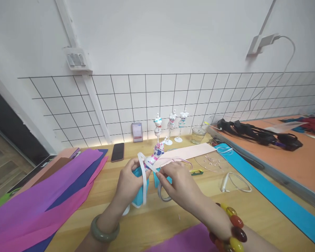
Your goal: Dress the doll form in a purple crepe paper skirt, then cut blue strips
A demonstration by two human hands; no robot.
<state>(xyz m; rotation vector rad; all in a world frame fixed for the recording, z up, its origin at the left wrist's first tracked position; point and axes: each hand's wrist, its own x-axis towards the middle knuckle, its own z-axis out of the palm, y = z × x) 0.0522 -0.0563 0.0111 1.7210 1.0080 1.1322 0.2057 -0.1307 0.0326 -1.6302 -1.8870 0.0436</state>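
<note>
In the middle of the head view, a miniature dress form (158,151) wrapped in pink, white and blue patterned cloth leans to the right. My left hand (129,180) is closed around its lower part, where light-blue cloth (138,201) hangs below. A narrow white ribbon (144,187) loops over the form's waist and hangs down in front of the left hand. My right hand (179,180) pinches the other stretch of this ribbon between thumb and forefinger. Under the right hand sits a greyish ring-shaped band (163,196), partly hidden.
Three small dress forms (172,122) stand by the wall near a glass jar (198,134). A phone (118,152) lies at the back left. Coloured cloth sheets (65,185) cover the left side. A blue strip (267,192), beads (212,161) and white cord (241,180) lie right.
</note>
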